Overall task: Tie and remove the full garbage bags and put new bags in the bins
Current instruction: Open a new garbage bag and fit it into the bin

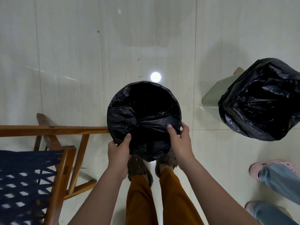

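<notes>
both grips point(119, 149) point(179, 140) hold black bag point(142, 120); wooden chair point(53, 143) touches its left.

Two bins stand on the tiled floor: one round bin point(144, 117) at centre, lined with a black bag point(138, 127), and a second, pale green bin point(214, 95) at right, also under a black bag point(261, 101), so two bags in all. Two bare hands show, the left hand point(119, 153) and the right hand point(181, 143). There is one wooden chair point(53, 159) with a woven navy seat. Four feet appear: a pair of brown sandals point(139, 169) below the bin, and at the right edge what seem to be two more feet, one in a pink clog point(272, 168), the other blurred.
</notes>
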Demonstrator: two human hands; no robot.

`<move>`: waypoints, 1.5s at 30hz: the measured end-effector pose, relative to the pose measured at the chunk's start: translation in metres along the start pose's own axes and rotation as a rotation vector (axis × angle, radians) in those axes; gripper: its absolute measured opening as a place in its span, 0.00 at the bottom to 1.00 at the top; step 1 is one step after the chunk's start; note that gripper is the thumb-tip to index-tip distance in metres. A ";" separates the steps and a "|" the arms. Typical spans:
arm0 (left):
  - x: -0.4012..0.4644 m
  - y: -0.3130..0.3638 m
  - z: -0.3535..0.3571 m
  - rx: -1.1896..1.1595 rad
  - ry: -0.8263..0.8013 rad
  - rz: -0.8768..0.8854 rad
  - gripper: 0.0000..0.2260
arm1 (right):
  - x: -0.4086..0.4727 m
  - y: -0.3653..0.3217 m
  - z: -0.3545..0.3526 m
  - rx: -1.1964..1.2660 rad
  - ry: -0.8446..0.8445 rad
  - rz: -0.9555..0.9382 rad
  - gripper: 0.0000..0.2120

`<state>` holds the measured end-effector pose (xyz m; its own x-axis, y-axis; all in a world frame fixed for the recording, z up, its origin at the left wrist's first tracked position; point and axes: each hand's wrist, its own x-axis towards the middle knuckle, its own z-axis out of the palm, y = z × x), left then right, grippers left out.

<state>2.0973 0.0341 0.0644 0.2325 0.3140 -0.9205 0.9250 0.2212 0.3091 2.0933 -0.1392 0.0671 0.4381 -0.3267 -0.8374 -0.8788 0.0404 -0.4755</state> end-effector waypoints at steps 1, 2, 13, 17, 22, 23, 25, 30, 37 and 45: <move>0.001 -0.001 0.000 -0.022 -0.021 -0.003 0.22 | 0.004 0.002 0.001 0.007 -0.020 0.022 0.30; 0.003 -0.002 0.000 -0.040 -0.042 -0.004 0.23 | 0.008 0.004 0.001 0.013 -0.040 0.042 0.31; 0.028 -0.006 -0.004 -0.174 -0.146 0.039 0.20 | 0.038 0.009 0.004 0.301 -0.174 0.011 0.35; 0.034 -0.005 -0.012 -0.068 -0.061 0.104 0.21 | 0.042 0.005 -0.002 0.212 -0.127 -0.012 0.32; 0.015 0.004 -0.017 0.500 0.237 0.594 0.31 | 0.030 -0.001 -0.012 -0.141 0.054 -0.164 0.39; 0.010 0.006 -0.018 0.678 0.284 0.767 0.30 | 0.025 0.000 -0.012 -0.270 0.131 -0.256 0.39; 0.007 0.009 -0.018 0.976 0.267 1.056 0.27 | 0.015 0.000 -0.011 -0.549 0.276 -0.521 0.36; 0.018 0.018 -0.001 1.519 -0.020 1.215 0.25 | 0.014 0.000 0.011 -1.074 0.035 -0.874 0.31; 0.046 0.027 -0.006 2.036 0.011 1.027 0.32 | 0.037 -0.002 0.019 -1.631 -0.175 -0.785 0.31; 0.042 0.038 -0.015 2.144 0.163 1.001 0.34 | 0.036 -0.012 0.014 -1.805 -0.115 -0.659 0.31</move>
<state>2.1375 0.0693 0.0413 0.7129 -0.2570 -0.6525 -0.4958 -0.8428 -0.2097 2.1220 -0.1382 0.0385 0.6751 0.1779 -0.7159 0.3135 -0.9477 0.0601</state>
